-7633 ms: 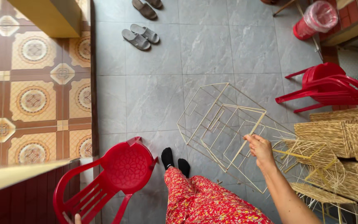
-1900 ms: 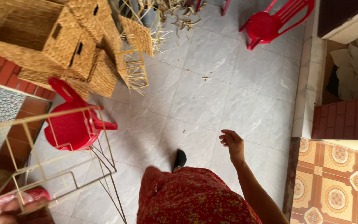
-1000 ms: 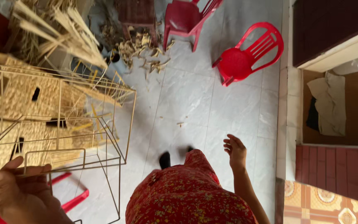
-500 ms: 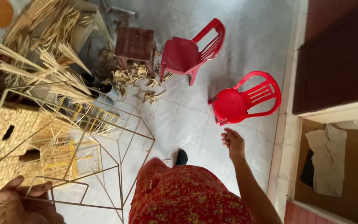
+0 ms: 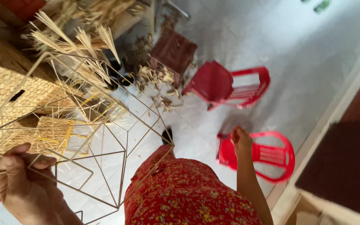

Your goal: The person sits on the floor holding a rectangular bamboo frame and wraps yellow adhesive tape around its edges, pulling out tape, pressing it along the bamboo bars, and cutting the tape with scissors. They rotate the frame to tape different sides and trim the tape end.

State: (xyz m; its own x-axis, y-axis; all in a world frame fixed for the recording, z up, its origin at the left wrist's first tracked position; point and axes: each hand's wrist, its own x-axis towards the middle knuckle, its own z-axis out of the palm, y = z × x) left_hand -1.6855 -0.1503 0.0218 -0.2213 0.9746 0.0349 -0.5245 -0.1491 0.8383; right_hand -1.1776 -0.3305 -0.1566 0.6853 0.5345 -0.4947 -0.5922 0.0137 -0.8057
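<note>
Wire bars of a box-shaped basket frame [image 5: 84,158] are clamped in the left hand [image 5: 23,183], so it is carried clear of the tiled floor [image 5: 238,46], while the right hand [image 5: 241,139] hangs loosely curled, empty, above a red plastic chair [image 5: 267,156].

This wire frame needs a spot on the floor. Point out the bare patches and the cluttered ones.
Bare grey tile floor lies beyond the upper red chair, toward the wall. A smaller bare patch sits between the foot and the lower red chair. Crowded: woven baskets, straw bundles and scraps around the stool.
</note>
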